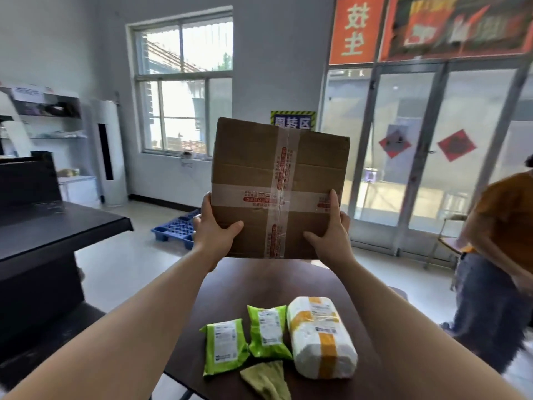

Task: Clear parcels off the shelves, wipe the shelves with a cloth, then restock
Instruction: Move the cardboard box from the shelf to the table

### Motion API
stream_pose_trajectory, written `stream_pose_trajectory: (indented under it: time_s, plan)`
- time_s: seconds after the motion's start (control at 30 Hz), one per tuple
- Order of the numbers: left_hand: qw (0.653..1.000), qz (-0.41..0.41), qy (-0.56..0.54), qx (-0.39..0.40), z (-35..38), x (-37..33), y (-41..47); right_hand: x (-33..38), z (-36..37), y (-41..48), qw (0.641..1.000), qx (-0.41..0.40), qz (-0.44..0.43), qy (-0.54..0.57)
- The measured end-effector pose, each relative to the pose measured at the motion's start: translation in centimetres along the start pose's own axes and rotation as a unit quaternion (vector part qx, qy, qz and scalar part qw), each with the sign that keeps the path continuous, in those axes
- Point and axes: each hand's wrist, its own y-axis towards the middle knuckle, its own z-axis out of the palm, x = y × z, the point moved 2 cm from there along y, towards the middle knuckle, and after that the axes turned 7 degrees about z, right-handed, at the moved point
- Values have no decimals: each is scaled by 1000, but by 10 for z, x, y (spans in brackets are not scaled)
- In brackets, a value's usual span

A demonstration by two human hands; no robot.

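- Both hands are up, and the box (277,180) is in the air between them, held well above the table (259,284).
- The left hand (215,232) clamps the box's lower left edge, thumb across the near face and fingers curled round behind.
- The right hand (328,235) mirrors it on the lower right edge, thumb on the near face and one finger up along the side.
- The box is brown card, crossed with clear printed tape, its broad face towards the camera and tilted slightly.
- Down on the table, a row of parcels: left green bag (223,349), right green bag (268,332) just beside it, and a white parcel (320,339) with orange bands at the right end.
- The cloth (269,381), green and folded, lies at the near edge below the right green bag.
- The shelves (49,116) stand far left against the wall, beyond a black desk (43,226).
- A blue pallet (176,229) lies on the floor under the window.
- Another person (499,255) in an orange top stands at the right, blurred.
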Motion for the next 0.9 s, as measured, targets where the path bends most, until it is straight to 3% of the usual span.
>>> stream_pose_trajectory:
  time_s: [0.53, 0.9]
  plan:
    - [987, -37, -44, 150, 234, -27, -74, -166, -178, -16, 986, -56, 122, -97]
    - [971, -83, -47, 218, 349, -14, -138, -267, -247, -42, 967, -53, 203, -147]
